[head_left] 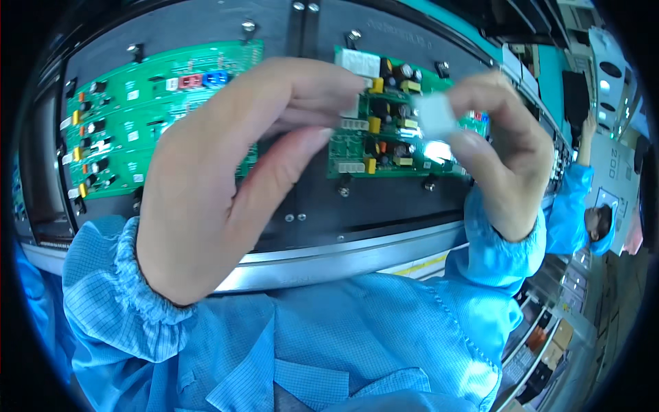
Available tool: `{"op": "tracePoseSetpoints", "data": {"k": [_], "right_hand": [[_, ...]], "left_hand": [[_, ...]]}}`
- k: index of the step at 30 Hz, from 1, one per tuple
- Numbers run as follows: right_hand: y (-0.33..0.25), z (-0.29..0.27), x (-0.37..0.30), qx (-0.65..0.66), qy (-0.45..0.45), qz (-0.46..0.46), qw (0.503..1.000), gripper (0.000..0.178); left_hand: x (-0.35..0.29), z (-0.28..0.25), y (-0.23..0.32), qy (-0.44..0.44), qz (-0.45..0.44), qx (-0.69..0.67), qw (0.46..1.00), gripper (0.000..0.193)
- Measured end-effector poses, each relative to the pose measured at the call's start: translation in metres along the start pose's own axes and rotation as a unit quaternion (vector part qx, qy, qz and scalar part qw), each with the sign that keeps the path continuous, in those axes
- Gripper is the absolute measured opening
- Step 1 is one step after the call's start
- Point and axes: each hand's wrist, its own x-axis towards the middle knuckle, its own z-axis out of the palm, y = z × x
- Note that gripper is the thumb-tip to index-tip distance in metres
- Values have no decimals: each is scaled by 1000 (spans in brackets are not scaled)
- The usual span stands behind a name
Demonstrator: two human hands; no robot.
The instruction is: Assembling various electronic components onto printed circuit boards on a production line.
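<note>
My right hand [504,147] pinches a small white block [434,115] between thumb and fingers, above the right green circuit board [425,168]. The block is slightly blurred. My left hand [226,158] is curved, with a gap between thumb and fingertips, and I see nothing held in it. Its fingertips hover by the left edge of the right board, close to the white connectors [355,124] there. A larger white block [360,63] sits at that board's top left corner. My left hand hides part of the left green circuit board [130,161].
Both boards lie in a dark fixture plate [309,199] with screw-headed clamps [248,26] around them. A metal rail [295,271] runs along its near edge. At the far right, another person [573,206] in blue workwear reaches out an arm. Shelves with boxes [557,340] stand lower right.
</note>
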Motion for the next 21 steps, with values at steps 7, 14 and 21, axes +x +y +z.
{"op": "tracePoseSetpoints", "data": {"k": [7, 14, 21], "right_hand": [[-14, 24, -36, 319, -27, 114, 941, 28], [-32, 36, -46, 245, 9, 70, 967, 28], [-48, 43, -47, 9, 38, -37, 999, 33]], "left_hand": [[-15, 17, 30, 45, -121, -438, 890, 23], [-27, 21, 27, 76, -58, -415, 905, 19], [-34, 21, 25, 81, -97, -464, 877, 15]]}}
